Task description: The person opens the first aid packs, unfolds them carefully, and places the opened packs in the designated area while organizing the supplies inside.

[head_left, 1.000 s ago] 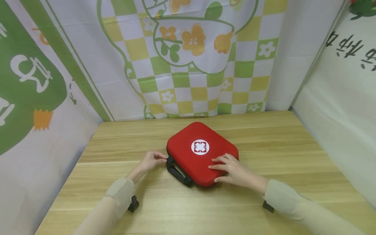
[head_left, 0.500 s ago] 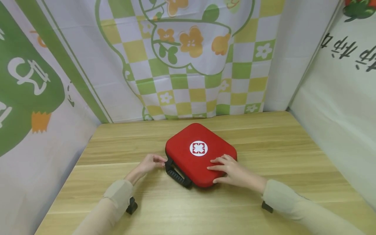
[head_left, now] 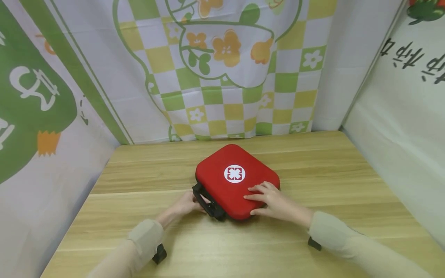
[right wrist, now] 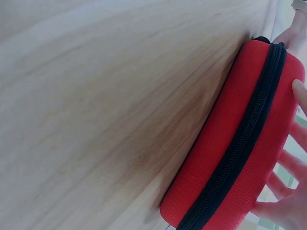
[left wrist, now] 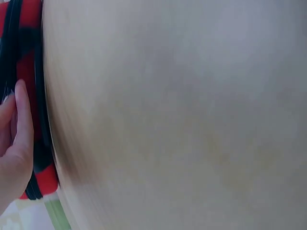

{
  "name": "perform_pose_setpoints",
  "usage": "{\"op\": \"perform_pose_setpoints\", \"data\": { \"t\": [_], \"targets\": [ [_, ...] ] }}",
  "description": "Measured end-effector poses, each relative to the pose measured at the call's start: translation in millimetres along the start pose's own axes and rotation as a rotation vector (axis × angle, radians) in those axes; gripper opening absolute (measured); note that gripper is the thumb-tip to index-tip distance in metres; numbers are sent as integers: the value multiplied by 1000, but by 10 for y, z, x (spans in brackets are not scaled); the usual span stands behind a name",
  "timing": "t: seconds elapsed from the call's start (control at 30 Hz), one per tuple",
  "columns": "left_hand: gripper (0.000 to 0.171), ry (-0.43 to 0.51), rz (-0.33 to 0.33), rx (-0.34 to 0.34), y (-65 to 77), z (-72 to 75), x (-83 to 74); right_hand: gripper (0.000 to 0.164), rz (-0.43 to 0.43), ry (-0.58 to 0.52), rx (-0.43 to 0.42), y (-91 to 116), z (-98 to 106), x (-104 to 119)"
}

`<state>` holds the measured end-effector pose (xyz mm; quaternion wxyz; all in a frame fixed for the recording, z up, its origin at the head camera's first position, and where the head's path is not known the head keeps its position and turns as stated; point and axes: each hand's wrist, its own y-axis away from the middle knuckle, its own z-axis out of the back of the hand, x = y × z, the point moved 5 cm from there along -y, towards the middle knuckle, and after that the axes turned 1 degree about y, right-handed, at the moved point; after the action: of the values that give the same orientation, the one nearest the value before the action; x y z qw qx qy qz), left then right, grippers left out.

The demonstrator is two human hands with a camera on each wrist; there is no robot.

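A red zippered first-aid case (head_left: 217,166) with a white round emblem lies flat on the wooden table, turned at an angle. Its black handle (head_left: 217,213) points toward the front left. My left hand (head_left: 184,204) is at the handle side, its fingers reaching behind the handle and partly hidden by it. In the left wrist view, thumb and finger pinch a small zipper pull (left wrist: 8,94) on the case's side. My right hand (head_left: 272,200) rests on the lid near its right corner, fingers spread. The black zipper (right wrist: 237,151) runs closed along the side in the right wrist view.
The wooden table (head_left: 313,166) extends around the case. A patterned cloth (head_left: 222,100) hangs along its back edge, with printed cloth walls at left and right. A small black device (head_left: 159,254) sits under the left wrist.
My left hand has moved from the handle's far end along the side toward the front right, behind the handle, which now stands slightly raised. My right hand stays on the lid.
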<state>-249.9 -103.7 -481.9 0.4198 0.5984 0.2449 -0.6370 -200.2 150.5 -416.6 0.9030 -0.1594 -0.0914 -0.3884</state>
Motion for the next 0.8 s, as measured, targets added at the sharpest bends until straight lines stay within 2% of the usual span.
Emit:
{"op": "perform_pose_setpoints", "data": {
  "t": [0.13, 0.2, 0.37, 0.5, 0.8],
  "targets": [
    [24, 51, -15, -34, 45, -74, 10, 50, -6, 26, 0, -12, 1, 16],
    [25, 97, -1, -35, 74, -127, 25, 50, -4, 36, 0, -20, 3, 33],
    [28, 218, 62, 30, 136, -341, 42, 50, 0, 71, -16, -64, -7, 91],
    [27, 205, 58, 30, 167, -423, 14, 50, 3, 105, -53, -96, -14, 132],
    [24, 137, 59, 23, 278, -429, 18, 49, 8, 168, -57, -177, -76, 235]
  ]
}}
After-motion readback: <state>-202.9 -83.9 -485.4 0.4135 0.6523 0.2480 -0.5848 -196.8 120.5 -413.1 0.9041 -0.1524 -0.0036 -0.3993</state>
